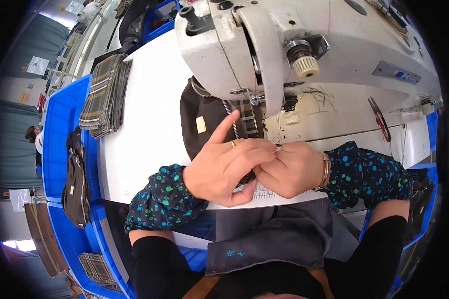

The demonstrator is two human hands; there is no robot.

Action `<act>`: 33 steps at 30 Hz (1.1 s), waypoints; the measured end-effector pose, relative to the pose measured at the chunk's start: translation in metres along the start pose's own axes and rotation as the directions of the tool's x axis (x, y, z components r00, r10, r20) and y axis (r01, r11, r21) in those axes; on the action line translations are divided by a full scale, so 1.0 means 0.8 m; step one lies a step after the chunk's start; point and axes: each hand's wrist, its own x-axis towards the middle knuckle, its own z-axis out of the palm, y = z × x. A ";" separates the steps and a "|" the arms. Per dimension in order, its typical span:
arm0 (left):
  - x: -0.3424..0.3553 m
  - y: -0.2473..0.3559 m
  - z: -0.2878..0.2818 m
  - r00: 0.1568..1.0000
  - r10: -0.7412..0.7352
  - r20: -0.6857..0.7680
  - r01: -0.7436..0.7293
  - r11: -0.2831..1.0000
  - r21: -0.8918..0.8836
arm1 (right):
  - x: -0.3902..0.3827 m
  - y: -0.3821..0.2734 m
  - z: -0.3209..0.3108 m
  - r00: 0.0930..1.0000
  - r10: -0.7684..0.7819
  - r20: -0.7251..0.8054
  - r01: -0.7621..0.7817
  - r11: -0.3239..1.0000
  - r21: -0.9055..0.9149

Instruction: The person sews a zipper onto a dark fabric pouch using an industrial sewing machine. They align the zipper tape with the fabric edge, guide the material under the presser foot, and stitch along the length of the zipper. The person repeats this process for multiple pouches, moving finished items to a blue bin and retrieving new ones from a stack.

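OK, big white sewing machine (pixel 364 65) takes the top of the view; everything's placed off that. White worktable (pixel 144 119) runs under it & out left; blue bin (pixel 52 164) sits well left of it, w/ plaid panels (pixel 107 94) stacked at the bin's edge. Dark fabric piece (pixel 190 117) lies on the table, below & slightly L of the machine's needle end, top part tucked under the head. Hands just below the needle: L hand (pixel 222 167) has index finger stretched up over the piece, other fingers meeting the curled R hand (pixel 292 172). Fingertips together; can't tell if anything's pinched btwn them. Red-handled snips (pixel 380 119) lie R of the needle.

Progress, est.: prob. partway. Plaid strip (pixel 248 117) & metal zip teeth (pixel 233 124) already on, but piece not yet clear of the machine, so some sewing or trimming looks left. Stitches too small to judge. Looks-wise: dark brown, rounded L edge, teeth flanking the plaid, small cream patch (pixel 201 124) on the L part, near end hidden by hands.
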 end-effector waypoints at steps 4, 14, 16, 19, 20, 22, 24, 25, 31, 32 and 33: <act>-0.001 0.010 0.002 0.985 -0.151 0.082 0.104 0.903 0.417 | 0.004 0.003 -0.002 0.990 0.064 -0.123 -0.076 0.993 -0.093; -0.012 0.000 0.011 0.975 0.147 -0.164 0.042 0.605 0.795 | 0.006 0.012 -0.020 0.983 0.172 -0.069 -0.173 0.985 -0.004; -0.005 -0.019 0.017 0.955 0.173 -0.243 0.094 0.597 0.797 | 0.002 0.013 -0.013 0.971 0.215 -0.104 -0.220 0.975 -0.036; -0.019 -0.024 0.010 0.950 0.255 -0.178 -0.016 0.614 0.789 | 0.001 0.010 -0.008 0.961 0.242 -0.133 -0.247 0.969 -0.016; -0.025 -0.026 0.009 0.930 0.336 -0.147 -0.095 0.608 0.788 | 0.002 0.009 -0.008 0.959 0.245 -0.139 -0.247 0.969 0.002; -0.021 -0.016 0.002 0.940 0.329 -0.090 -0.149 0.634 0.758 | 0.001 0.005 -0.006 0.959 0.248 -0.139 -0.251 0.968 -0.005; -0.018 -0.013 0.005 0.961 0.244 -0.132 -0.074 0.684 0.726 | 0.001 0.006 -0.007 0.962 0.250 -0.112 -0.251 0.968 0.002; -0.020 -0.010 0.003 0.965 0.241 -0.102 -0.093 0.680 0.728 | 0.002 0.007 -0.012 0.964 0.250 -0.086 -0.250 0.968 0.013; -0.022 0.010 -0.009 0.981 0.183 -0.061 -0.094 0.730 0.677 | 0.005 -0.005 -0.015 0.965 0.256 0.061 -0.252 0.966 -0.065; -0.019 0.015 -0.012 0.990 0.131 -0.057 -0.068 0.780 0.622 | 0.005 -0.011 -0.017 0.958 0.261 0.122 -0.251 0.964 -0.092; -0.015 0.016 -0.013 0.995 0.085 -0.050 -0.043 0.829 0.558 | 0.003 -0.019 -0.016 0.949 0.266 0.169 -0.247 0.961 -0.128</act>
